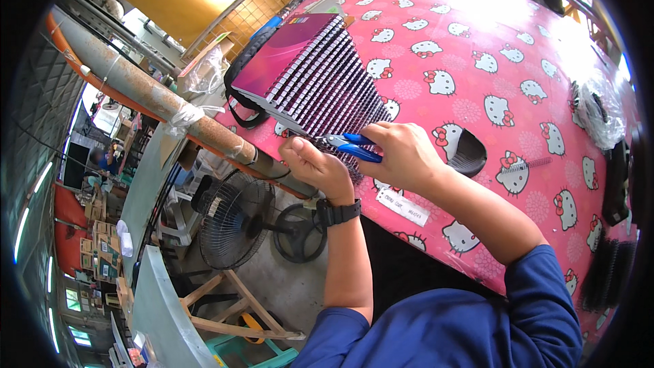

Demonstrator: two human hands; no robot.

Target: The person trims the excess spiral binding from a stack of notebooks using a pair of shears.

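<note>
I see my left hand (319, 167) pinching the near end of the stack of spiral notebooks (306, 71). My right hand (403, 153) squeezes blue-handled cutters (349, 145) just beside it. The stack lies on the pink cat-print surface (477, 88).

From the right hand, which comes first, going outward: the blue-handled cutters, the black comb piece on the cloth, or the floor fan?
1. Blue-handled cutters: held in the right hand.
2. Black comb piece: just to the hand's right, on the tablecloth.
3. Floor fan: far lower left, below the table edge.
</note>
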